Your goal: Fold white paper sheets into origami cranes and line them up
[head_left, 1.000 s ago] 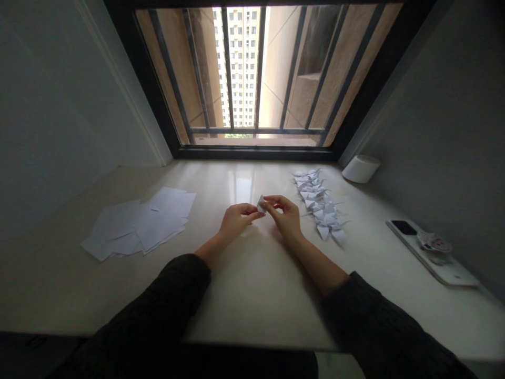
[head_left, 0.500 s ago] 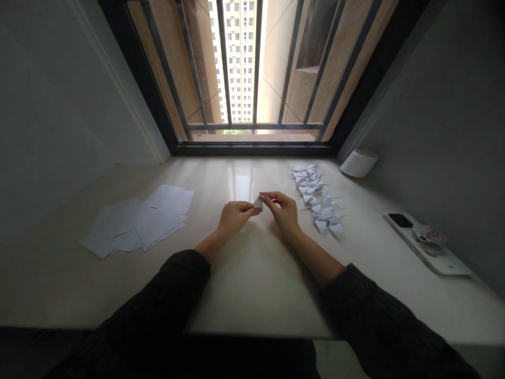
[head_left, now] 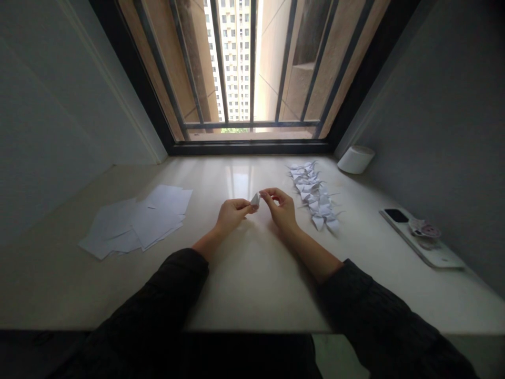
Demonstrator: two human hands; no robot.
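A left hand [head_left: 231, 215] pinched a small folded paper [head_left: 254, 200] above the table [head_left: 252, 284], seemingly to steady it, as the right hand [head_left: 284, 211] pinched its right edge, with loose sheets [head_left: 155, 220] at left and folded figures [head_left: 313, 193] at right, apparently separated for easy reach.

Cannot read any word, number, brand or sign anywhere. Can make out only a faint, blurred pattern on the pink-and-white rounded attachment [head_left: 425, 229] on the white rectangular phone [head_left: 440, 255], and a short dark mark on the loose white paper sheets [head_left: 158, 223], none of it legible as writing.
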